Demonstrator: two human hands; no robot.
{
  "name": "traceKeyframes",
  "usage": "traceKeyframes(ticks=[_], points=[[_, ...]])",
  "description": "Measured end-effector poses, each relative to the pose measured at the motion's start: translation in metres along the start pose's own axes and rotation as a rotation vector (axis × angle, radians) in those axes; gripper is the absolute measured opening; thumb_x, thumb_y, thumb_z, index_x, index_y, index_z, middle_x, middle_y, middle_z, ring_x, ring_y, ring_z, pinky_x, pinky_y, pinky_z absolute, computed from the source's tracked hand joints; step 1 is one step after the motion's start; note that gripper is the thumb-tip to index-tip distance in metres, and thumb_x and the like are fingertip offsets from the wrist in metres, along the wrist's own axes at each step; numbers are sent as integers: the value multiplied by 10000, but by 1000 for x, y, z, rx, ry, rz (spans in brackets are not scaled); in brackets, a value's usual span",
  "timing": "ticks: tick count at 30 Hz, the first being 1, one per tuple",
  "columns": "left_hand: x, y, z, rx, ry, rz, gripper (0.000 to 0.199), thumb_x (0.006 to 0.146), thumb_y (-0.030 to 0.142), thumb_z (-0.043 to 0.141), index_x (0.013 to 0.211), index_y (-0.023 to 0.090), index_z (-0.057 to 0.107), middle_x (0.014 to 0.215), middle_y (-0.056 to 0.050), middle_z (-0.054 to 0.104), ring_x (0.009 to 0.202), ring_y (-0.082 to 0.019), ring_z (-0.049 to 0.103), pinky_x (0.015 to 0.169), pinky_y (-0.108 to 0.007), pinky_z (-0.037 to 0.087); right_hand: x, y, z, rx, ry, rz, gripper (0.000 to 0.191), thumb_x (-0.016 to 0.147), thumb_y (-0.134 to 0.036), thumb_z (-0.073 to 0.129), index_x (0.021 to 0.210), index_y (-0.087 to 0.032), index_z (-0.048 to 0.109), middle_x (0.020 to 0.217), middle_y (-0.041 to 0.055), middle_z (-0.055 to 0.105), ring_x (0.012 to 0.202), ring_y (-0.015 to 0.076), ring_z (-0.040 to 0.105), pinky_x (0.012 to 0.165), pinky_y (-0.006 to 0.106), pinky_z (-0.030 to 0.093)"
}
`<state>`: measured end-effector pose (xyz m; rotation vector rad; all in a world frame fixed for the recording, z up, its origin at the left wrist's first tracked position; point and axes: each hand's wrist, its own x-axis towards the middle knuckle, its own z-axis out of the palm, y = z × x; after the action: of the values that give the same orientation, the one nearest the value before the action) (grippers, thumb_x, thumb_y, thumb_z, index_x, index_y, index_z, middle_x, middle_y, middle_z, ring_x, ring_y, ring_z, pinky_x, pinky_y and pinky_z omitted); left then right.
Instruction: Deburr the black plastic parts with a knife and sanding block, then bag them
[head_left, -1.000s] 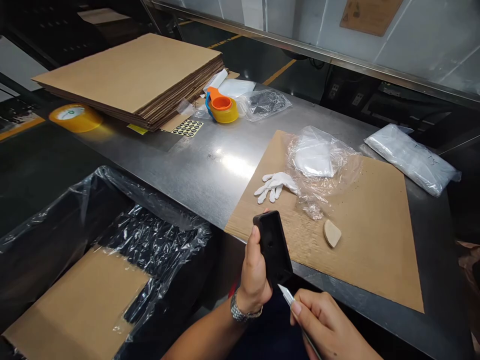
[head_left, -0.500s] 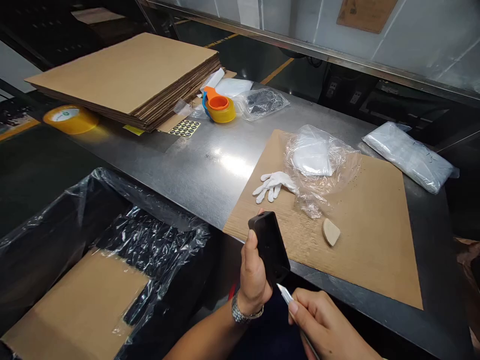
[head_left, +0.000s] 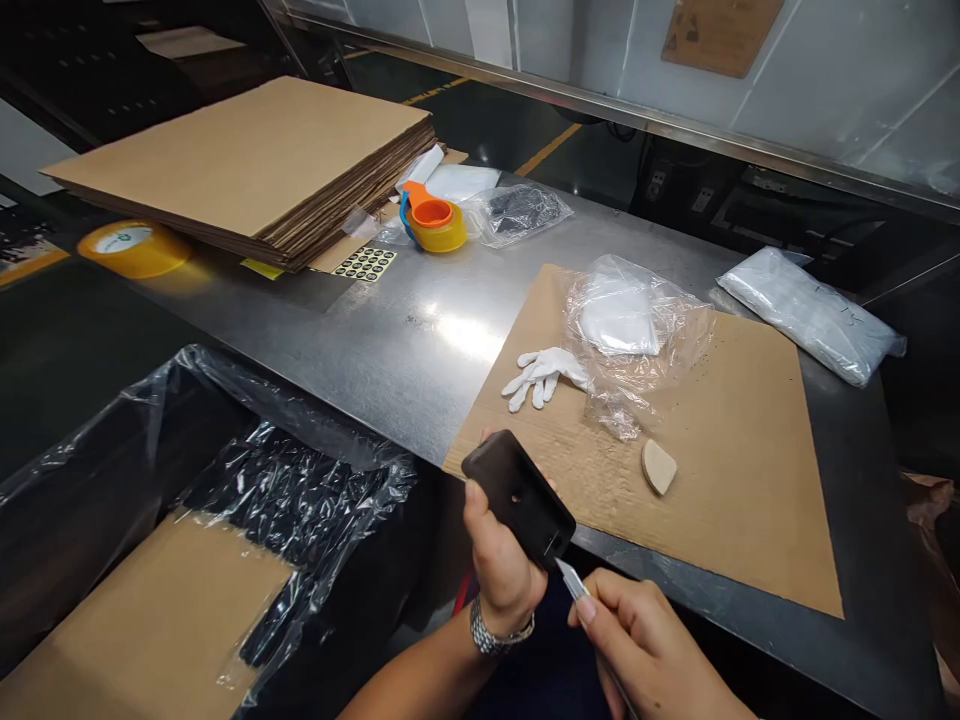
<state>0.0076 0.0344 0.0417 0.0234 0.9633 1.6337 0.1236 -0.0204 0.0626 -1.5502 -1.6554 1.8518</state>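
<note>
In my left hand (head_left: 502,565) is a black plastic housing (head_left: 519,492), a long shallow piece with rounded corners and a small hole near its middle. The thumb lies along its near side, and the other fingers are mostly hidden behind it. My right hand (head_left: 637,635) is closed around a craft knife (head_left: 574,580). Its pointed blade is at the housing's lower right end; whether it touches I cannot tell. Beyond the hands, a white glove (head_left: 546,374) and a wedge-shaped tan block (head_left: 659,467) lie on a cardboard sheet (head_left: 739,480).
A clear plastic bag with white contents (head_left: 619,310) lies on the cardboard. Cardboard sheets (head_left: 247,150) are stacked at back left, near an orange tape dispenser (head_left: 433,213) and a yellow tape roll (head_left: 135,248). A black-lined bin (head_left: 300,490) stands left, below the metal table (head_left: 420,350).
My left hand has turned the black housing, tilting its top end leftward and showing more of its face. The knife tip stays close to the lower end.
</note>
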Motion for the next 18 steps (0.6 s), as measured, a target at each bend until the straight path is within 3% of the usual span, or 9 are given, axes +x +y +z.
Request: traceKeyframes(ticks=[2,6,8,12,18], points=[[0,1,1,-53,-17,25,456,818,522,368,1176,282,516,702,-5,585,585,-145,555,542,-255,462,-4,-2,-1,-302,167,-187,289,922,-298,319,731,-162,488,428,-60,434,355,73,430,372,191,275],[0,4,2,-118,0,48,430,808,499,377,1161,301,522,695,-12,571,581,-155,552,537,-268,467,-6,-3,3,-926,644,-678,189,851,-84,405,849,-69,594,443,-31,495,342,83,449,385,237,265],[1,6,3,-129,0,66,416,801,489,383,1159,325,517,698,-12,568,586,-158,549,545,-272,468,-4,-2,7,-1116,775,-786,195,809,-24,434,861,-37,622,404,-40,471,314,83,431,380,249,249],[1,8,4,-134,-13,84,398,782,495,388,1135,370,522,699,-18,571,592,-165,543,534,-275,466,-2,-3,12,-1252,783,-780,233,800,-16,431,823,-38,662,374,-42,434,292,82,399,371,254,229],[-1,11,4,-142,-14,113,373,748,493,428,1070,365,565,681,-20,567,579,-162,540,520,-272,464,-1,-5,14,-1264,800,-776,275,806,-13,412,778,-47,683,355,-35,412,286,84,389,367,254,216]])
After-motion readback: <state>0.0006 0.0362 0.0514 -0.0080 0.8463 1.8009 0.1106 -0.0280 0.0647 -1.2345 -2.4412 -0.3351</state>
